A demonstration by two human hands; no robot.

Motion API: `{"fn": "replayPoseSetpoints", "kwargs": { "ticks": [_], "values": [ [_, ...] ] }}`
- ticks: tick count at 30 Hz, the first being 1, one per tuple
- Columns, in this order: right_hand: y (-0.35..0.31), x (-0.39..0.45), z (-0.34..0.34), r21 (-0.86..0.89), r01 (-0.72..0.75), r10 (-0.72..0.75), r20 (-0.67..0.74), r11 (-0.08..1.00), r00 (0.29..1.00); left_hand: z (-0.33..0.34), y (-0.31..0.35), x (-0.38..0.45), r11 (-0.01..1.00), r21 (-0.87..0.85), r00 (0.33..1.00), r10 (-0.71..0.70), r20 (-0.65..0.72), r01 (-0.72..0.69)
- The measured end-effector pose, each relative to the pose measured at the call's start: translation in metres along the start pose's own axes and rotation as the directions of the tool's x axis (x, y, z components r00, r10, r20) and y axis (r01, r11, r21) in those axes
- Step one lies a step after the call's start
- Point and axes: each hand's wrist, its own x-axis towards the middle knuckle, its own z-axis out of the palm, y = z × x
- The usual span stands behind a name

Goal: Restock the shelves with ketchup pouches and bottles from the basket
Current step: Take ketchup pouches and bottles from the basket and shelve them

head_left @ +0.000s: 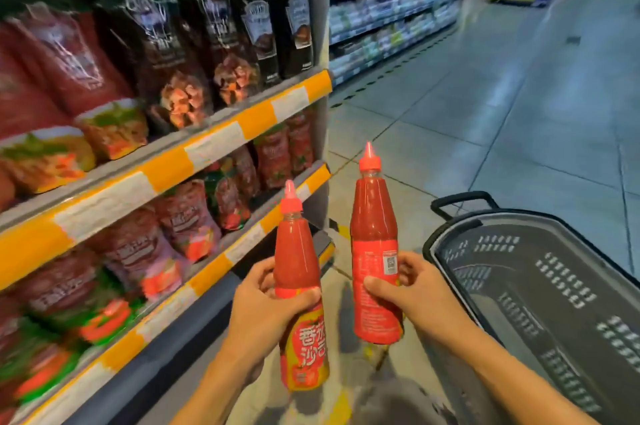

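My left hand (263,307) grips a red ketchup bottle (299,262) with a pointed red cap and a yellow and red label, held upright. My right hand (415,289) grips a second ketchup bottle (374,244), also upright, its back label with small print facing me. Both bottles are in the air between the shelf unit and the basket. The black plastic basket (450,234) stands at the lower right, and the part of its inside that I see holds nothing. Ketchup pouches (183,220) stand in rows on the middle shelf (214,272) at the left.
The upper shelf (194,161) carries red and dark sauce pouches (152,50). Orange and white strips run along the shelf edges. A tiled aisle floor (502,119) stretches ahead, with another shelf row (391,16) at the far side.
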Motion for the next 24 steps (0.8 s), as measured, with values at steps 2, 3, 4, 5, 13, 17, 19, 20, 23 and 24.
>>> {"fn": "replayPoseSetpoints", "kwargs": {
  "ticks": [2, 3, 4, 5, 13, 17, 19, 20, 23, 24],
  "values": [
    [0.023, 0.033, 0.000, 0.000, -0.042, 0.042, -0.019, 0.999, 0.999, 0.013, -0.025, 0.036, 0.999, 0.029, 0.999, -0.033, 0.007, 0.033],
    [0.036, 0.050, 0.001, 0.007, -0.062, 0.062, -0.021, 0.998, 0.998, 0.018, -0.038, 0.054, 0.998, 0.043, 0.999, -0.051, 0.003, 0.051],
    [0.049, 0.066, 0.003, 0.018, -0.084, 0.084, -0.024, 0.996, 0.996, 0.024, -0.051, 0.071, 0.996, 0.058, 0.997, -0.072, 0.000, 0.072],
    [0.063, 0.082, 0.006, 0.031, -0.103, 0.104, -0.028, 0.994, 0.994, 0.029, -0.064, 0.088, 0.993, 0.071, 0.995, -0.096, 0.000, 0.095],
    [0.179, 0.188, 0.039, -0.049, -0.190, 0.189, -0.029, 0.981, 0.982, 0.046, -0.154, 0.195, 0.965, 0.156, 0.977, -0.203, -0.067, 0.212],
    [0.209, 0.225, 0.060, -0.128, -0.180, 0.182, 0.006, 0.975, 0.983, 0.033, -0.178, 0.232, 0.973, 0.132, 0.979, -0.177, -0.098, 0.189],
    [0.221, 0.241, 0.071, -0.138, -0.155, 0.161, 0.033, 0.978, 0.986, 0.026, -0.187, 0.250, 0.977, 0.111, 0.980, -0.170, -0.102, 0.181],
    [0.226, 0.248, 0.076, -0.128, -0.141, 0.148, 0.048, 0.982, 0.988, 0.023, -0.188, 0.256, 0.975, 0.114, 0.978, -0.179, -0.107, 0.191],
    [0.237, 0.269, 0.090, -0.100, -0.080, 0.088, 0.069, 0.992, 0.994, 0.006, -0.200, 0.267, 0.957, 0.166, 0.969, -0.221, -0.112, 0.238],
    [0.239, 0.275, 0.094, -0.092, -0.053, 0.061, 0.082, 0.994, 0.995, 0.003, -0.202, 0.273, 0.949, 0.196, 0.969, -0.241, -0.057, 0.248]
  ]
}}
